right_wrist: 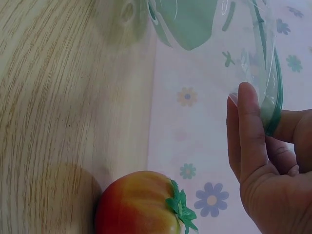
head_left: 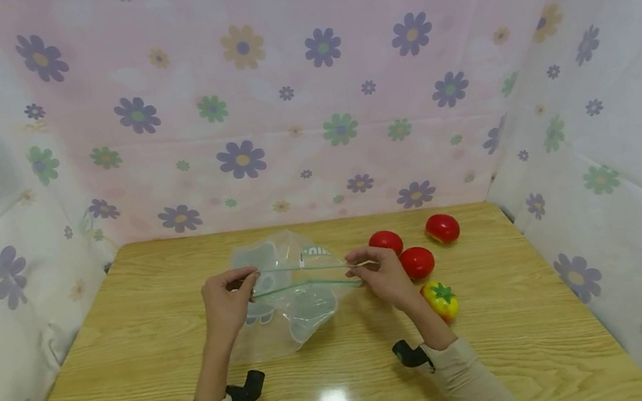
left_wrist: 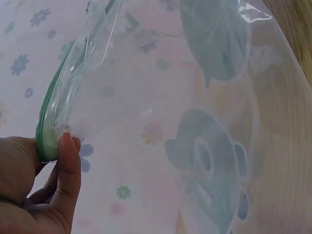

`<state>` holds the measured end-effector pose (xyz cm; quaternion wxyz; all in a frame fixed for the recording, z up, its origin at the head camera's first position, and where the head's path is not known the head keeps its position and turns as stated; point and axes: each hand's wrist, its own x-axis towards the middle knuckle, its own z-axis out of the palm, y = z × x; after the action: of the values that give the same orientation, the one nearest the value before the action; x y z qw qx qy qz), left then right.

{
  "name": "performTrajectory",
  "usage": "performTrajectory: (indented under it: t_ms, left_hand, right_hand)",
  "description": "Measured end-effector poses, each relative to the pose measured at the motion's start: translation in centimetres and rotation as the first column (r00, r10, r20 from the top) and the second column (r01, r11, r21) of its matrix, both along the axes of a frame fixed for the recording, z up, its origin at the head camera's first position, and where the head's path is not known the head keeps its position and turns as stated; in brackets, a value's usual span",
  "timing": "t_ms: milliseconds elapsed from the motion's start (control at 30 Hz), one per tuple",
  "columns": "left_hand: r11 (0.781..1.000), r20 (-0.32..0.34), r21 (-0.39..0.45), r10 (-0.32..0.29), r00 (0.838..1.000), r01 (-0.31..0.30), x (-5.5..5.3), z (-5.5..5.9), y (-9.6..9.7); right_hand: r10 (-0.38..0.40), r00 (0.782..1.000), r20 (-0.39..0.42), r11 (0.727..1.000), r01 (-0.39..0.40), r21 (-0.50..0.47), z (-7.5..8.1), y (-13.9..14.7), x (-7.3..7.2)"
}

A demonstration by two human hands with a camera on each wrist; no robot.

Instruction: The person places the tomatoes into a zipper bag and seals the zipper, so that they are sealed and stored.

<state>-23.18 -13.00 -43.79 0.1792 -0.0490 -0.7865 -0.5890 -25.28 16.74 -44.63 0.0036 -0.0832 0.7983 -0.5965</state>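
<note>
Holding clear bag point(head_left: 309, 306) mid-frame by its green-lined mouth: left hand point(head_left: 228, 301) and right hand point(head_left: 386, 278) apart, each pinching one end. Three red fruits point(head_left: 418, 262) sit right of centre on the bench point(head_left: 513, 338).

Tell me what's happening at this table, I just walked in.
A person's left hand and right hand are pinching opposite ends of the green-edged mouth of a clear plastic bag with printed shapes on it. The two green edges stand apart between the hands. On the wooden table, by the right hand and forearm, lie three red round items and a yellow-and-red one with a green leafy top, all outside the bag.
</note>
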Motion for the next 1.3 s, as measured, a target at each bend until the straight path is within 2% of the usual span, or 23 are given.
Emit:
performTrajectory:
  t_ms: [167, 333, 567, 767, 1000, 1133, 1300]
  left_hand:
    - [0.999, 0.014, 0.024, -0.024, 1.000, 0.024, 0.0, -0.2, -0.1]
    - [0.994, 0.065, 0.082, -0.079, 0.995, 0.074, -0.1, -0.5, 0.0]
    - [0.970, 0.116, 0.193, -0.172, 0.978, 0.148, 0.0, -0.7, 0.5]
    - [0.946, 0.173, 0.243, -0.261, 0.950, 0.215, -0.2, -1.4, 1.3]
    - [0.930, 0.257, 0.277, -0.314, 0.914, 0.241, -0.4, -2.4, 2.4]
    - [0.908, 0.280, 0.320, -0.365, 0.888, 0.272, -0.6, -2.5, 2.8]
    - [0.876, 0.279, 0.378, -0.417, 0.865, 0.300, -0.7, -2.3, 3.4]
  right_hand:
    - [0.018, 1.000, -0.008, 1.000, -0.018, 0.003, -0.1, 0.2, 0.0]
    - [0.032, 0.999, -0.014, 0.999, -0.032, 0.007, -0.2, 0.4, 0.1]
    - [0.066, 0.998, -0.022, 0.998, -0.065, 0.020, -0.9, 0.8, 0.0]
    - [0.099, 0.995, 0.008, 0.995, -0.099, -0.008, -1.0, 0.8, 0.2]
    - [0.138, 0.989, 0.055, 0.990, -0.136, -0.041, -0.7, 0.6, 0.8]
    - [0.175, 0.982, 0.069, 0.983, -0.171, -0.060, -0.6, 0.3, 1.1]
    - [0.205, 0.977, 0.065, 0.978, -0.202, -0.045, -0.7, 0.0, 1.3]
